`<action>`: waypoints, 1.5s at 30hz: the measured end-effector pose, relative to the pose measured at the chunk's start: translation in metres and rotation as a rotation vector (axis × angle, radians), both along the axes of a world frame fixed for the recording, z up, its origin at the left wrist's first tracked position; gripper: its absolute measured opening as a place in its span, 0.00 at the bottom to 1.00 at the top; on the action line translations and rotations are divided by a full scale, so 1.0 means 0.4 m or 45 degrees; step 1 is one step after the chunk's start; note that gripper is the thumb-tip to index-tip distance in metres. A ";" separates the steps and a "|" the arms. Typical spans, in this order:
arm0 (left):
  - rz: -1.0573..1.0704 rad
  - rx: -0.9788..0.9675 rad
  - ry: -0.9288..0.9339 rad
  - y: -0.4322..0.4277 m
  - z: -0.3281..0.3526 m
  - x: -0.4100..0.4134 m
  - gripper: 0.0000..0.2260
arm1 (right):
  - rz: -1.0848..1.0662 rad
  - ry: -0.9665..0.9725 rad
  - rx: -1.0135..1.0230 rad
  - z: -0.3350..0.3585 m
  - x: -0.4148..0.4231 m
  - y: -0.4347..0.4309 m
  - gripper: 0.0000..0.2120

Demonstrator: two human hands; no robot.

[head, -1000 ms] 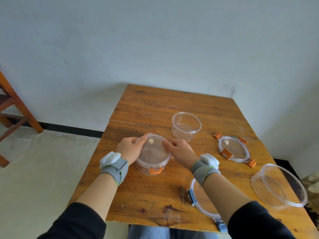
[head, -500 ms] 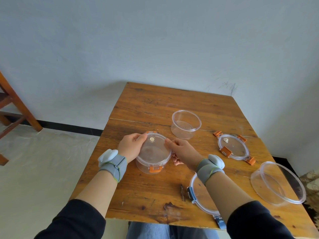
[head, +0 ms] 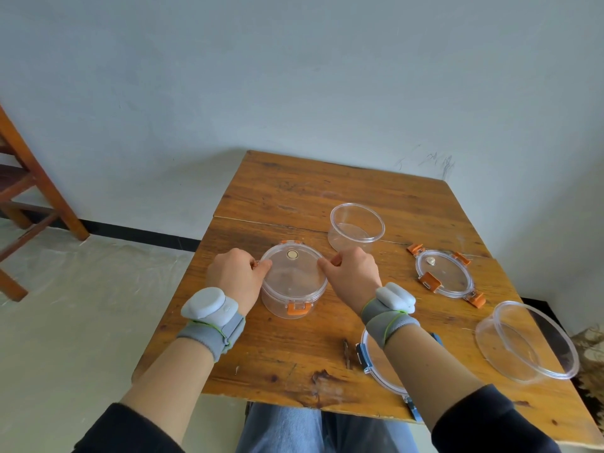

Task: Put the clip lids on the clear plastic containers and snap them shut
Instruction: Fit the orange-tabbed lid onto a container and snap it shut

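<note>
A small round clear container (head: 294, 295) with an orange-clip lid (head: 292, 273) on it stands at the table's middle left. My left hand (head: 233, 276) presses its left side and my right hand (head: 351, 276) its right side, fingers curled over the side clips. The front orange clip (head: 298, 308) lies folded down. An open small container (head: 356, 228) stands behind. A loose orange-clip lid (head: 444, 276) lies to the right. A large open container (head: 526, 341) sits at the right edge. A blue-clip lid (head: 376, 364) is partly hidden under my right forearm.
The wooden table (head: 327, 191) stands against a pale wall, its far half bare. A small dark scrap (head: 346, 353) lies near the front edge. A wooden chair frame (head: 29, 191) stands on the floor at the left.
Both hands slid from the lid's top down to its left and right sides over the clips. The container has stayed in place.
</note>
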State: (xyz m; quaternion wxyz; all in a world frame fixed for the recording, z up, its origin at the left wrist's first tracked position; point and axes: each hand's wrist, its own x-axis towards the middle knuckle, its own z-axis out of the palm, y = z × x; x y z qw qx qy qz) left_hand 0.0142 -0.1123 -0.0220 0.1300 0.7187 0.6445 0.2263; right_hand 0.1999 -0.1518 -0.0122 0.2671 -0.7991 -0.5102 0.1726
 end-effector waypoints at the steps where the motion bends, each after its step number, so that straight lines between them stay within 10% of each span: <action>1: 0.003 -0.017 -0.025 0.000 0.002 0.004 0.20 | -0.007 -0.005 -0.011 0.003 -0.002 0.001 0.17; 15: 0.073 -0.385 -0.630 0.002 0.009 0.005 0.10 | -0.110 0.383 -0.067 0.004 0.038 0.032 0.13; 20: 0.157 -0.896 -1.069 -0.006 0.047 0.063 0.30 | 0.013 0.500 0.025 0.025 0.040 0.071 0.18; 25: 0.128 -0.897 -0.821 0.002 0.033 0.089 0.35 | 0.006 0.327 -0.004 0.031 0.065 0.076 0.19; 34: 0.161 -0.904 -1.466 0.055 0.030 0.096 0.14 | 0.053 0.552 -0.367 -0.001 0.102 0.006 0.23; 45: -0.088 -0.372 -0.600 0.058 0.022 0.091 0.07 | -0.083 0.202 -0.146 -0.012 0.075 -0.004 0.26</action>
